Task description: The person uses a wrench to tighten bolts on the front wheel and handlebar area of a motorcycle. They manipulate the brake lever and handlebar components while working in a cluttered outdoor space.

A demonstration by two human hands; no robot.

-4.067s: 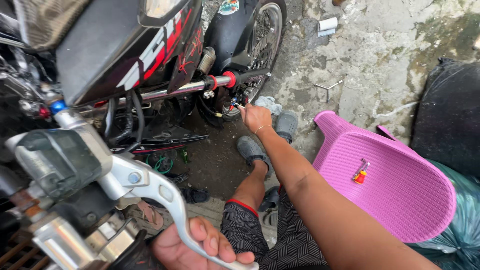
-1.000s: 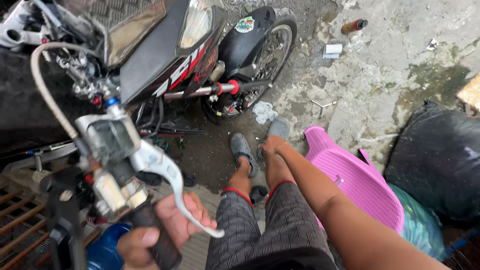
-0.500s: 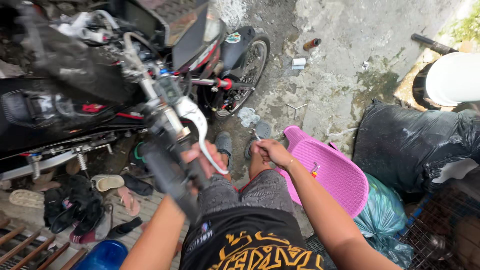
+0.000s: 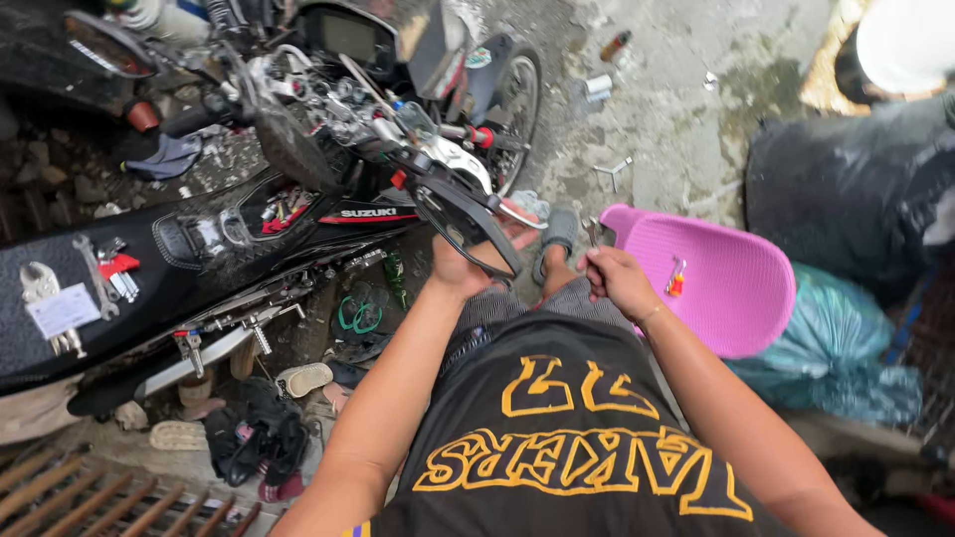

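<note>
- While the left hand [image 4: 460,267] closes its grip around the black handlebar end [image 4: 468,231], the silver lever [image 4: 517,215] juts out just beyond its fingers.
- Right hand [image 4: 619,280] is closed on a small metal tool [image 4: 593,233], whose tip sticks up above the grip.
- Between the two grips lies a grey sandal [image 4: 557,235].
- Just right of the right grip sits a pink chair [image 4: 711,288].
- Left of the left grip, tools [image 4: 99,270] rest on the motorcycle seat [image 4: 149,298].

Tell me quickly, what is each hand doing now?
Left hand: closed on the handlebar grip.
Right hand: closed on a small metal tool.
</note>
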